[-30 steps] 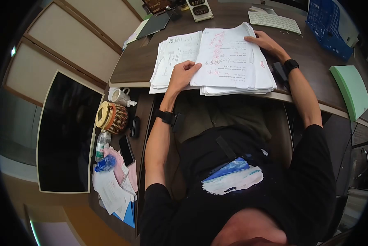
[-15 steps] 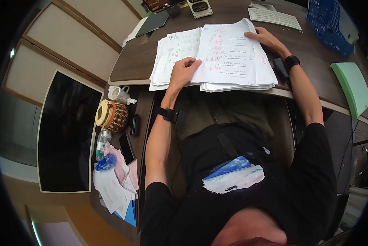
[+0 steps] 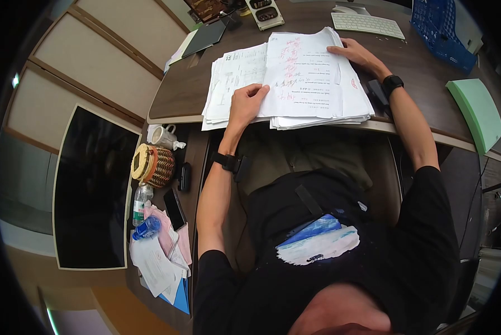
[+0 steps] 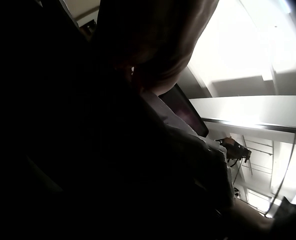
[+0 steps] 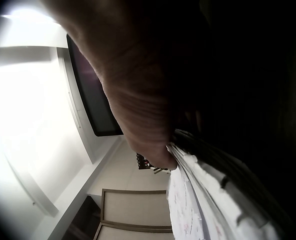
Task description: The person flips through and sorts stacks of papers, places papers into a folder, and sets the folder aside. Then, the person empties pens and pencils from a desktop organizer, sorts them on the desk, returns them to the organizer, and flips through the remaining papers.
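Note:
Two stacks of printed sheets lie side by side at the desk's front edge in the head view. The right paper stack (image 3: pixel 309 84) overlaps the left paper stack (image 3: pixel 236 72) and carries red handwriting on its top sheet. My left hand (image 3: pixel 246 106) pinches the right stack's left edge, thumb on top. At the far right edge my right hand (image 3: pixel 359 56) grips the same stack, its thumb on the top sheet. In the right wrist view several layered page edges (image 5: pixel 198 195) sit at the thumb. The left wrist view is mostly dark, with a sheet edge (image 4: pixel 170 117) below the hand.
Behind the papers are a white keyboard (image 3: pixel 367 25) and a blue plastic basket (image 3: pixel 443 33). A green box-like object (image 3: pixel 476 114) stands at the right. On the left side surface are a mug (image 3: pixel 164 135), a woven basket (image 3: pixel 154 166), a bottle (image 3: pixel 142 204) and a phone (image 3: pixel 175 209).
The head view has shifted slightly. Both hands keep their hold on the right stack, which stays in about the same place.

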`<act>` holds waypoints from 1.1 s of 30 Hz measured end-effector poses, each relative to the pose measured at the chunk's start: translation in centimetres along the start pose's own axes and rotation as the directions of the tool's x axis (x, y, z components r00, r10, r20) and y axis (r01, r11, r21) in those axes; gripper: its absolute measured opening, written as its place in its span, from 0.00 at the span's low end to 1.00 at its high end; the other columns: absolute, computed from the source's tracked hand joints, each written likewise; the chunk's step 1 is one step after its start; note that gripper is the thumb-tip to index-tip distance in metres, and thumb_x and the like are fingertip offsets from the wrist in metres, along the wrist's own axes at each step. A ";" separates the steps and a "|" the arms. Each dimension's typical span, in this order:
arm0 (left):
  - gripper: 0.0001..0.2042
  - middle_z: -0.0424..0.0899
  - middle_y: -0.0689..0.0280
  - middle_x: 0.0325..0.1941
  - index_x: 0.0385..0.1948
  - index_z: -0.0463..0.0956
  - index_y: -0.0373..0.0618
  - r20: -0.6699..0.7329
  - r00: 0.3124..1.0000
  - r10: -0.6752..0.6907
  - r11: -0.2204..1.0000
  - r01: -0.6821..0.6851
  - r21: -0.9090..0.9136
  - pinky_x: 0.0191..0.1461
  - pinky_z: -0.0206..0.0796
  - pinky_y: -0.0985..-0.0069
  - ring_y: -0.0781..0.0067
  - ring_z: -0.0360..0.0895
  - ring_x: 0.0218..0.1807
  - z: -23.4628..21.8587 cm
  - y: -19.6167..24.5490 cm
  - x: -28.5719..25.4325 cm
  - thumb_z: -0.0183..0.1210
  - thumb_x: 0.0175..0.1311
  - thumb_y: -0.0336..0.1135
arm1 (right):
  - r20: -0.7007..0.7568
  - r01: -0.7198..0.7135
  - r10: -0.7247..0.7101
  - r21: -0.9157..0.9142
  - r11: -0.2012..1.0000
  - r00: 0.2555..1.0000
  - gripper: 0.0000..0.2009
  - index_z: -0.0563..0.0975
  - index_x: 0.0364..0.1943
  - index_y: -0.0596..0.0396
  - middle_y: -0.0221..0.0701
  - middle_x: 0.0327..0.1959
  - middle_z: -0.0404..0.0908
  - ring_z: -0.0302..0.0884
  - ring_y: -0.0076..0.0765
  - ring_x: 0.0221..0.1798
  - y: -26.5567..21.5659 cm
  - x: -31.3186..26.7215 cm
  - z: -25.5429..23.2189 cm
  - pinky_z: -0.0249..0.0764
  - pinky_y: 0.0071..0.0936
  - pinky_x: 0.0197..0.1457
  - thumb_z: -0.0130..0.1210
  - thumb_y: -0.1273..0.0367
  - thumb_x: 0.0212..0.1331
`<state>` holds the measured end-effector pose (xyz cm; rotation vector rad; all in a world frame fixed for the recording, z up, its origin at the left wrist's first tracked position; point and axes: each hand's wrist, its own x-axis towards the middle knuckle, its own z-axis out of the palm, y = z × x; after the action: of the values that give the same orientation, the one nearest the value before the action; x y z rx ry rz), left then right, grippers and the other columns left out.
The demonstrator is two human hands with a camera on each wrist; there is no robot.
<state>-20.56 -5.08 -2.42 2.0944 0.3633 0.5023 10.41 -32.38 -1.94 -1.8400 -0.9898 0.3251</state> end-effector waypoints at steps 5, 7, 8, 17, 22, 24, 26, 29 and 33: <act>0.20 0.95 0.55 0.43 0.50 0.89 0.31 -0.065 0.996 0.060 0.993 -0.052 0.110 0.50 0.78 0.73 0.72 0.88 0.43 -0.3 1.9 -0.7 0.69 0.73 0.44 | -0.003 -0.019 0.019 -0.020 1.000 1.000 0.35 0.81 0.64 0.68 0.42 0.50 0.91 0.89 0.34 0.47 -0.1 -0.2 0.1 0.82 0.29 0.55 0.64 0.47 0.70; 0.19 0.95 0.54 0.43 0.50 0.90 0.32 -0.104 0.988 0.113 0.984 -0.097 0.151 0.49 0.79 0.72 0.72 0.89 0.44 -0.5 2.6 -1.0 0.69 0.73 0.43 | -0.003 -0.012 0.012 -0.031 0.999 1.000 0.35 0.81 0.64 0.69 0.42 0.50 0.91 0.89 0.34 0.47 -0.5 -0.1 0.0 0.82 0.29 0.55 0.64 0.47 0.70; 0.19 0.95 0.54 0.43 0.50 0.90 0.32 -0.104 0.988 0.115 0.983 -0.098 0.152 0.49 0.79 0.72 0.72 0.89 0.44 -0.6 2.8 -1.0 0.69 0.73 0.43 | -0.013 -0.007 0.006 -0.038 0.999 1.000 0.35 0.82 0.63 0.69 0.42 0.51 0.91 0.89 0.34 0.48 -0.4 -0.2 0.1 0.82 0.30 0.55 0.64 0.47 0.70; 0.18 0.95 0.56 0.42 0.51 0.89 0.32 -0.224 0.953 0.203 0.973 -0.170 0.157 0.51 0.78 0.73 0.74 0.88 0.44 -2.7 2.3 -0.6 0.68 0.75 0.41 | 0.006 0.019 -0.019 -0.032 0.999 1.000 0.35 0.81 0.65 0.69 0.43 0.53 0.90 0.89 0.36 0.51 0.3 0.1 -0.1 0.80 0.31 0.60 0.63 0.47 0.70; 0.17 0.93 0.63 0.41 0.52 0.87 0.28 -0.247 0.950 0.190 0.982 -0.189 0.029 0.49 0.76 0.79 0.81 0.84 0.42 -3.9 1.1 -0.5 0.67 0.77 0.38 | 0.025 0.036 -0.037 0.039 0.999 0.999 0.34 0.79 0.64 0.70 0.41 0.53 0.89 0.88 0.30 0.47 0.1 -0.3 0.2 0.82 0.27 0.55 0.65 0.49 0.71; 0.17 0.93 0.64 0.42 0.52 0.87 0.27 -0.253 0.952 0.170 0.984 -0.177 -0.005 0.48 0.75 0.80 0.82 0.84 0.42 -4.7 0.4 -0.4 0.67 0.78 0.37 | 0.018 0.029 -0.030 0.037 0.999 0.999 0.34 0.79 0.64 0.71 0.41 0.52 0.89 0.88 0.30 0.47 -0.1 -0.6 0.2 0.82 0.26 0.54 0.65 0.49 0.72; 0.17 0.92 0.65 0.38 0.51 0.87 0.28 -0.291 0.946 0.142 0.984 -0.168 -0.063 0.44 0.73 0.80 0.84 0.81 0.39 -6.0 -0.1 -0.2 0.66 0.78 0.38 | 0.007 0.028 -0.028 -0.005 1.000 1.000 0.33 0.80 0.65 0.70 0.42 0.53 0.90 0.88 0.32 0.50 -0.2 -0.4 0.2 0.81 0.29 0.58 0.64 0.50 0.71; 0.18 0.91 0.66 0.40 0.52 0.86 0.26 -0.326 0.935 0.140 0.981 -0.177 -0.084 0.44 0.73 0.81 0.84 0.80 0.39 -7.9 -0.7 0.2 0.66 0.79 0.39 | -0.001 0.012 -0.012 -0.006 1.000 1.000 0.33 0.81 0.65 0.69 0.43 0.54 0.90 0.88 0.35 0.52 -0.3 -0.2 -0.2 0.79 0.31 0.61 0.63 0.50 0.71; 0.18 0.91 0.66 0.40 0.53 0.87 0.27 -0.353 0.929 0.112 0.988 -0.143 -0.064 0.46 0.73 0.81 0.84 0.81 0.40 -9.8 -1.9 -0.4 0.66 0.80 0.40 | 0.001 0.011 -0.011 0.051 0.999 1.000 0.33 0.81 0.65 0.69 0.43 0.53 0.90 0.88 0.36 0.52 -0.5 -0.6 0.2 0.79 0.31 0.60 0.64 0.50 0.70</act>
<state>-25.76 2.83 0.69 1.9485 0.4009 0.9576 9.64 -32.57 -1.73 -1.7875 -0.9842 0.3421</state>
